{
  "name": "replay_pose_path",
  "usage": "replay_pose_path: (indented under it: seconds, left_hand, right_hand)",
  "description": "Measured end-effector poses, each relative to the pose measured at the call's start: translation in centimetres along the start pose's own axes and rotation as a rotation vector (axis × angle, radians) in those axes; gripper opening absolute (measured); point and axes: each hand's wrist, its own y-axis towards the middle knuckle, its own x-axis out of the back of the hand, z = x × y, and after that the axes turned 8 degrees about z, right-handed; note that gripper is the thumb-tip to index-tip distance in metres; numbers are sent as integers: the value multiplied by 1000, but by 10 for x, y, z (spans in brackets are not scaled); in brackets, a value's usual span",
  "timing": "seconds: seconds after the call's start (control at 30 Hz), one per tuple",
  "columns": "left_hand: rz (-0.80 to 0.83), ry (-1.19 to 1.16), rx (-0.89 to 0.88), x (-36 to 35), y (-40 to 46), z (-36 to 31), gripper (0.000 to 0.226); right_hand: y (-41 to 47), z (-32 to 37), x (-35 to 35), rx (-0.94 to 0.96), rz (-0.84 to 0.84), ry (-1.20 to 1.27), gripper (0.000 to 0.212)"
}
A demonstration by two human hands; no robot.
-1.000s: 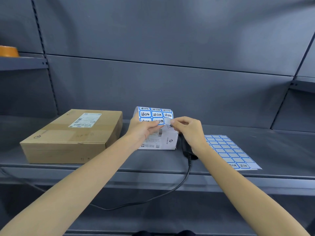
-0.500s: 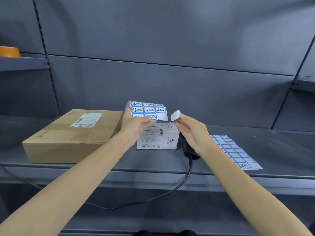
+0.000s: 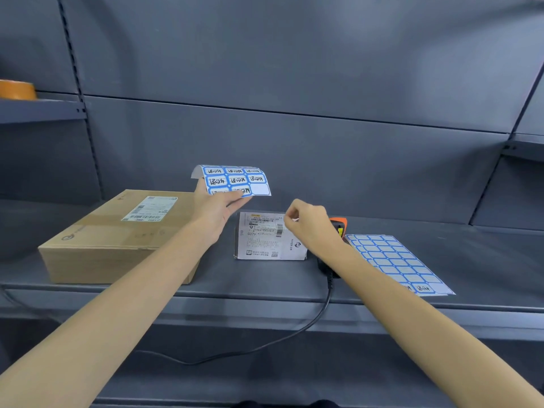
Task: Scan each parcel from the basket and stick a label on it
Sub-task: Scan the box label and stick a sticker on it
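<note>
Two parcels [image 3: 117,237] [image 3: 269,238] on grey metal shelf [image 3: 265,278], perhaps warehouse racking

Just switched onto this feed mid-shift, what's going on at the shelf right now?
A person is labelling the small white parcel on the shelf. The left hand holds up a sticker sheet; the right hand pinches something small and white, likely a sticker, over the parcel's top right corner. A cardboard box sits left, a scanner and another sheet right.

Both hands [image 3: 216,210] fwd, fingers pinched.
</note>
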Motion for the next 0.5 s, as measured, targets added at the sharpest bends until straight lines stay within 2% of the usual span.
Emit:
replay_pose_path:
  seconds: [0.23,0.37,0.43,0.5]
  left_hand:
    - [8,30,17,3,-2,0,58]
    - [17,17,22,0,-4,0,54]
    - [45,8,19,-4,-6,-2,51]
    - [83,-12,26,-10,-7,-2,50]
  right_hand:
    - [3,-8,-7,35,98,-17,8]
    - [-2,-9,7,79,260,-69,26]
    - [-1,-12,18,44,211,-37,33]
    - [6,-12,31,-84,84,264,38]
